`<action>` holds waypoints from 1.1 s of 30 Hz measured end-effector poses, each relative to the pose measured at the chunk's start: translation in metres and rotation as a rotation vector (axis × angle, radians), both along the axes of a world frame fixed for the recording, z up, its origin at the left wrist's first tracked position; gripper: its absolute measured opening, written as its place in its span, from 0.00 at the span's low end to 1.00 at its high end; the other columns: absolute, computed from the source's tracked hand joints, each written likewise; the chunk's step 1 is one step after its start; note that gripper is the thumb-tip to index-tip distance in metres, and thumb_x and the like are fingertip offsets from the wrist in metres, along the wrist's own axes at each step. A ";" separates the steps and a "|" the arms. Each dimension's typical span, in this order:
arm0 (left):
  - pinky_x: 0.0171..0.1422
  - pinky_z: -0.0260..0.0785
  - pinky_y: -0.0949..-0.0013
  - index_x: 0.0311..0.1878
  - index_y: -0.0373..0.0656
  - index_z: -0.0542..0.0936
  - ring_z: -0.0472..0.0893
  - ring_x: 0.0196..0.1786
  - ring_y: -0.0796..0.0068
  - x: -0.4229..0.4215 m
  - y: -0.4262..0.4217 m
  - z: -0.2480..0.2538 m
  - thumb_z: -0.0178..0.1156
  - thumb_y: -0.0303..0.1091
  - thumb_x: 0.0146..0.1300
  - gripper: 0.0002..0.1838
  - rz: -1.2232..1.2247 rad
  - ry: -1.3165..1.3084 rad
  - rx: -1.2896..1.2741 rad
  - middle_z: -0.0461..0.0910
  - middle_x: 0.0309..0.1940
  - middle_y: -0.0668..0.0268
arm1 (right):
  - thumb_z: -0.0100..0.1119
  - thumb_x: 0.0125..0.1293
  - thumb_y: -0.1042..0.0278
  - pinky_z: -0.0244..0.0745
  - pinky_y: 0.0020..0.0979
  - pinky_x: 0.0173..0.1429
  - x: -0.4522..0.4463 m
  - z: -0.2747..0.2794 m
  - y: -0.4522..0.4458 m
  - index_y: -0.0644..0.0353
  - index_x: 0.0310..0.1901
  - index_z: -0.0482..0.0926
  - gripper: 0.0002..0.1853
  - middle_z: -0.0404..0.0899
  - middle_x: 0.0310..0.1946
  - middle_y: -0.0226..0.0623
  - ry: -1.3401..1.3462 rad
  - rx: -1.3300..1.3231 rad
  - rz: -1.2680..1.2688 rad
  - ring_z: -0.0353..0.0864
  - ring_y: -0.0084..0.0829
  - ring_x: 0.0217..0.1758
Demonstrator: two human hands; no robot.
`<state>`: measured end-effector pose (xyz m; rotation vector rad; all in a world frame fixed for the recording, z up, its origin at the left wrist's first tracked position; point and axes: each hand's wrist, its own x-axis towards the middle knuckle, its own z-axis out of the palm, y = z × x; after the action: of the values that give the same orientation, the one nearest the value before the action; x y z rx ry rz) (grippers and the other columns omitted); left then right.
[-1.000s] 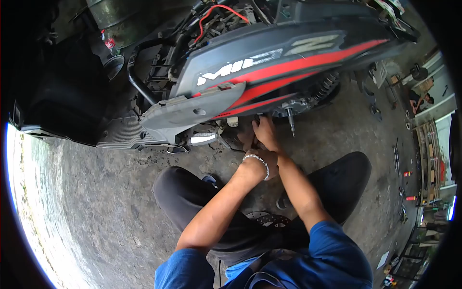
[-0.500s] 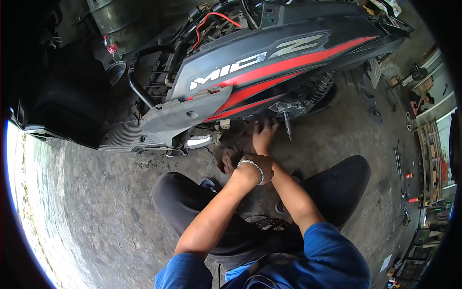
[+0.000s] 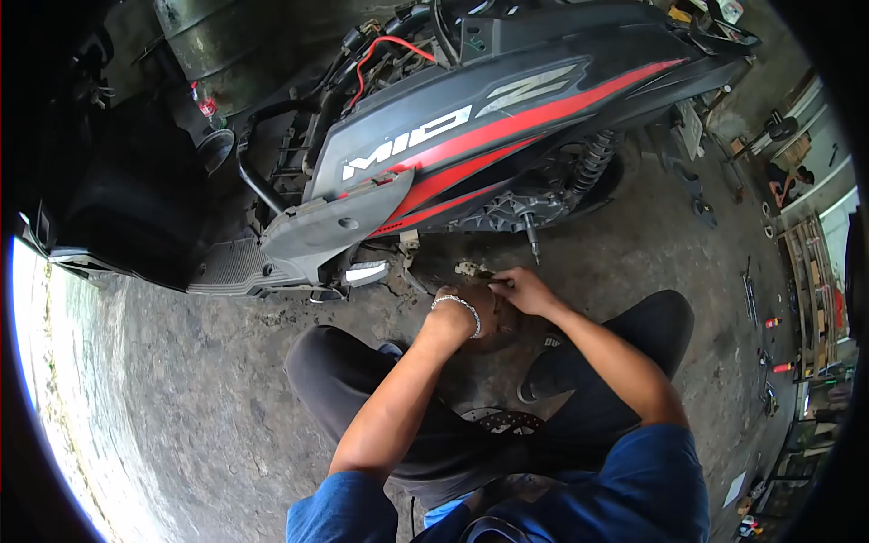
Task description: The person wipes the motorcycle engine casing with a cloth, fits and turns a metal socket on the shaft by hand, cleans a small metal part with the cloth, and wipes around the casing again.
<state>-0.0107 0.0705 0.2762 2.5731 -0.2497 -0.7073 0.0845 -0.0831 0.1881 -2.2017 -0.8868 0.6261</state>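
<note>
A crumpled brown rag (image 3: 493,319) hangs between my two hands, low over the floor in front of my knees. My left hand (image 3: 453,306), with a silver chain bracelet at its wrist, is closed on the rag's left side. The fingers of my right hand (image 3: 523,290) pinch at its upper right edge; what lies right between the fingertips is hard to make out. A small pale piece (image 3: 469,269) shows just beyond the hands. Above them stands the black and red scooter (image 3: 434,145), its bare axle shaft (image 3: 532,237) sticking out toward me.
A perforated brake disc (image 3: 502,422) lies on the floor between my legs. The coil spring shock absorber (image 3: 593,165) is at the scooter's rear. Tools (image 3: 748,294) and small red bottles (image 3: 780,367) lie to the right. A metal drum (image 3: 213,45) stands behind at the left.
My right hand has drawn back from under the scooter and closed at the rag's edge. The rag has shifted right, between both hands. The view has moved slightly.
</note>
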 end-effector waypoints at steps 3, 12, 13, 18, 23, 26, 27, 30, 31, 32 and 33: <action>0.39 0.71 0.61 0.42 0.30 0.74 0.79 0.35 0.55 -0.003 -0.001 -0.009 0.54 0.44 0.53 0.23 0.079 -0.059 -0.034 0.78 0.34 0.48 | 0.55 0.58 0.69 0.65 0.24 0.30 -0.005 0.029 -0.015 0.65 0.32 0.76 0.08 0.74 0.21 0.34 0.044 0.017 0.025 0.71 0.24 0.25; 0.36 0.69 0.58 0.44 0.33 0.71 0.78 0.33 0.50 0.012 0.007 -0.049 0.58 0.42 0.51 0.23 0.211 -0.081 -0.354 0.79 0.32 0.53 | 0.54 0.61 0.69 0.56 0.17 0.25 -0.010 0.091 -0.038 0.63 0.28 0.73 0.08 0.67 0.17 0.23 0.047 0.275 -0.232 0.60 0.13 0.20; 0.36 0.68 0.58 0.43 0.34 0.71 0.78 0.33 0.50 0.009 0.008 -0.046 0.58 0.42 0.51 0.22 0.255 -0.142 -0.327 0.79 0.32 0.54 | 0.54 0.61 0.69 0.56 0.17 0.25 -0.008 0.093 -0.042 0.63 0.28 0.73 0.08 0.67 0.17 0.23 0.025 0.284 -0.266 0.59 0.13 0.20; 0.34 0.68 0.59 0.41 0.38 0.73 0.77 0.32 0.50 0.007 0.005 -0.035 0.57 0.42 0.53 0.18 0.363 -0.307 -0.195 0.79 0.31 0.57 | 0.53 0.62 0.67 0.52 0.16 0.25 -0.004 0.097 -0.055 0.63 0.27 0.73 0.09 0.65 0.18 0.21 0.057 0.359 -0.347 0.57 0.13 0.20; 0.33 0.68 0.62 0.39 0.41 0.75 0.78 0.31 0.54 0.008 0.004 -0.044 0.56 0.39 0.54 0.13 0.314 -0.258 -0.058 0.79 0.29 0.58 | 0.53 0.61 0.68 0.51 0.15 0.26 -0.014 0.097 -0.057 0.63 0.28 0.74 0.08 0.66 0.19 0.21 0.414 0.512 -0.255 0.56 0.12 0.21; 0.32 0.68 0.64 0.38 0.44 0.77 0.78 0.30 0.58 0.012 0.000 -0.052 0.57 0.38 0.54 0.11 0.326 -0.361 -0.083 0.79 0.28 0.59 | 0.54 0.60 0.69 0.50 0.14 0.26 -0.019 0.100 -0.062 0.63 0.28 0.74 0.07 0.67 0.21 0.20 0.569 0.554 -0.128 0.56 0.11 0.22; 0.32 0.68 0.64 0.38 0.44 0.77 0.78 0.30 0.58 0.014 -0.005 -0.053 0.57 0.38 0.54 0.11 0.314 -0.354 -0.090 0.79 0.28 0.59 | 0.54 0.60 0.69 0.50 0.14 0.26 -0.021 0.099 -0.065 0.63 0.28 0.74 0.07 0.67 0.21 0.20 0.570 0.552 -0.144 0.56 0.11 0.22; 0.33 0.68 0.67 0.38 0.42 0.77 0.77 0.29 0.62 0.017 -0.011 -0.048 0.55 0.35 0.54 0.10 0.237 -0.167 -0.185 0.79 0.29 0.60 | 0.54 0.60 0.70 0.50 0.13 0.27 -0.023 0.096 -0.066 0.63 0.29 0.74 0.06 0.68 0.22 0.21 0.646 0.678 -0.416 0.57 0.11 0.23; 0.33 0.68 0.68 0.38 0.41 0.77 0.77 0.29 0.64 0.015 -0.012 -0.047 0.55 0.33 0.55 0.09 0.220 -0.102 -0.211 0.79 0.29 0.60 | 0.54 0.59 0.71 0.50 0.13 0.28 -0.023 0.095 -0.065 0.63 0.29 0.75 0.06 0.68 0.22 0.21 0.676 0.719 -0.499 0.57 0.11 0.23; 0.33 0.68 0.68 0.38 0.41 0.77 0.77 0.29 0.64 0.013 -0.014 -0.046 0.55 0.33 0.55 0.09 0.225 -0.097 -0.209 0.79 0.29 0.60 | 0.54 0.59 0.71 0.50 0.13 0.28 -0.023 0.094 -0.066 0.63 0.29 0.75 0.06 0.68 0.22 0.21 0.684 0.717 -0.497 0.57 0.11 0.23; 0.34 0.68 0.68 0.38 0.41 0.76 0.77 0.29 0.65 0.011 -0.019 -0.045 0.54 0.32 0.55 0.09 0.199 -0.133 -0.302 0.79 0.29 0.61 | 0.54 0.59 0.71 0.52 0.14 0.28 -0.021 0.094 -0.068 0.63 0.29 0.75 0.05 0.69 0.23 0.22 0.664 0.666 -0.436 0.59 0.12 0.24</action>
<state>0.0006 0.0513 0.2312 2.3165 -0.1275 -0.3928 0.0632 -0.1509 0.2822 -1.3732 -0.1976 0.6590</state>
